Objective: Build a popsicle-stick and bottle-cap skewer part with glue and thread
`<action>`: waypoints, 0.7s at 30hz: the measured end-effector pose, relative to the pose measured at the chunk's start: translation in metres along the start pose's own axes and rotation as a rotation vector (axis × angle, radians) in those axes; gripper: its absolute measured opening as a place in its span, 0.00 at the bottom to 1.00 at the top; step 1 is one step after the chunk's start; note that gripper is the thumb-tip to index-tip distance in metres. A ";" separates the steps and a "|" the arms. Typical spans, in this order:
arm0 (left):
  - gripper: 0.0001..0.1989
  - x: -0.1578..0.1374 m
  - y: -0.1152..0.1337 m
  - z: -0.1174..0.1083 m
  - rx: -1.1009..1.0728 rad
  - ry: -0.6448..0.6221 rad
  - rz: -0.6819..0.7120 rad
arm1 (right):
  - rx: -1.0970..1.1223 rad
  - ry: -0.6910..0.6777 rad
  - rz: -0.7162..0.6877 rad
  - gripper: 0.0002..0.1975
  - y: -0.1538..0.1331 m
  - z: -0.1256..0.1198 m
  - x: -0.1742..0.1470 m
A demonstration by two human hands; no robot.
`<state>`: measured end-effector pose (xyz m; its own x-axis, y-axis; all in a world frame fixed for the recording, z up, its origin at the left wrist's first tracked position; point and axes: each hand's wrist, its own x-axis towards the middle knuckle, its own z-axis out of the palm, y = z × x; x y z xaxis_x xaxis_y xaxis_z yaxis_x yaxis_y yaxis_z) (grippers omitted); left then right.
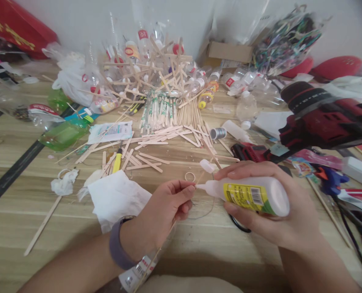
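My right hand (269,203) is wrapped round a clear squeeze bottle of glue (248,195) with a yellow label. The bottle lies nearly level, its narrow nozzle pointing left at my left fingertips. Between thumb and fingers, my left hand (171,199) pinches a thin wooden stick (164,240), which slants from lower left to upper right. Nozzle tip and fingertips meet or nearly meet; whether they touch I cannot tell. A thin dark thread (210,211) curves below the nozzle. The white cap (207,165) shows just above the bottle's neck.
Craft sticks (147,162), skewers (188,112) and a yellow-handled cutter (116,160) lie ahead. White tissue (116,199) is beside my left hand. A red-black power drill (324,118) stands at right, near a thread spool (218,133). Plastic bottles (144,44) crowd the back.
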<state>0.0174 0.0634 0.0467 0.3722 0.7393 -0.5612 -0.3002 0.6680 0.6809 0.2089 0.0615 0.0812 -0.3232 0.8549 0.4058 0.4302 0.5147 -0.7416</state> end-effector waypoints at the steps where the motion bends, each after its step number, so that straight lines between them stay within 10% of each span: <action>1: 0.21 0.000 0.000 0.000 -0.002 0.001 0.001 | -0.007 -0.002 -0.004 0.18 0.000 0.000 0.000; 21: 0.21 0.001 0.000 0.000 0.021 -0.020 -0.001 | -0.034 0.004 -0.009 0.17 0.001 -0.003 0.002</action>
<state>0.0180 0.0637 0.0462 0.3898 0.7367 -0.5526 -0.2815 0.6666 0.6902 0.2108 0.0634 0.0826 -0.3241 0.8504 0.4145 0.4553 0.5243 -0.7196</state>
